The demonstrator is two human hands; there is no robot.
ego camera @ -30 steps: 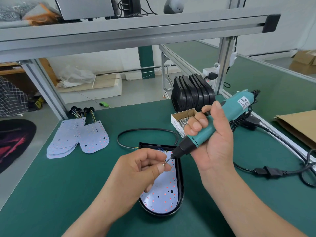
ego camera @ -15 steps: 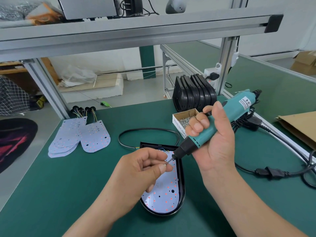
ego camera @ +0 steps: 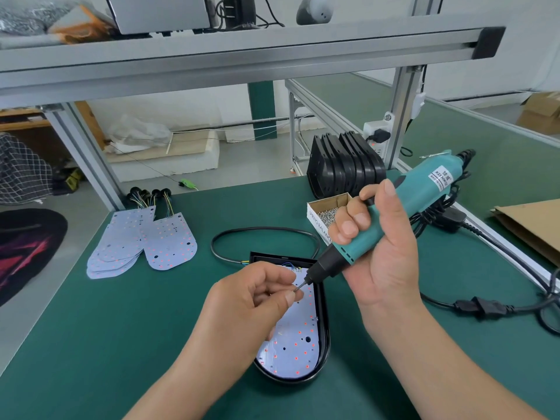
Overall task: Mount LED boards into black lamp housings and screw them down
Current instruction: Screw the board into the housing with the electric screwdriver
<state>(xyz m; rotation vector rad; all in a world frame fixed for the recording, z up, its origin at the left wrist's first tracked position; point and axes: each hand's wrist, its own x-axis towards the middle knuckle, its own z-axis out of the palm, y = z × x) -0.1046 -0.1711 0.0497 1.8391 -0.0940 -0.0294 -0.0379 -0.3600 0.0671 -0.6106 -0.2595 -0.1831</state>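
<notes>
Honestly, almost nothing had moved over the last second. Both hands sat where they had been, and the only shift I could spot was the camera drifting a touch. The left hand [ego camera: 257, 301] was still pinched shut right at the driver's bit tip [ego camera: 298, 287], thumb and fingers closed together; I'd guess it was seating a screw on the bit, but the screw itself was too small to make out. The right hand [ego camera: 378, 250] stayed wrapped around the teal electric screwdriver [ego camera: 391, 216], held tilted with the bit pointing down and left, above the top end of the housing.

The black lamp housing [ego camera: 324, 344] lay flat on the green tabletop [ego camera: 91, 344], just in front of the person, with an LED board [ego camera: 295, 347] already sitting inside it. Its wires were near the top edge, and a black cable [ego camera: 263, 229] looped out behind. The box of screws [ego camera: 325, 212] was just behind the right hand, a row of spare housings [ego camera: 345, 165] stood further back, and more LED boards [ego camera: 142, 247] were stacked off to the left.

So my read: the board was in, the bit was being loaded, and driving hadn't started. The pause suggested fiddly alignment, and a dropped screw looked like the main risk.
</notes>
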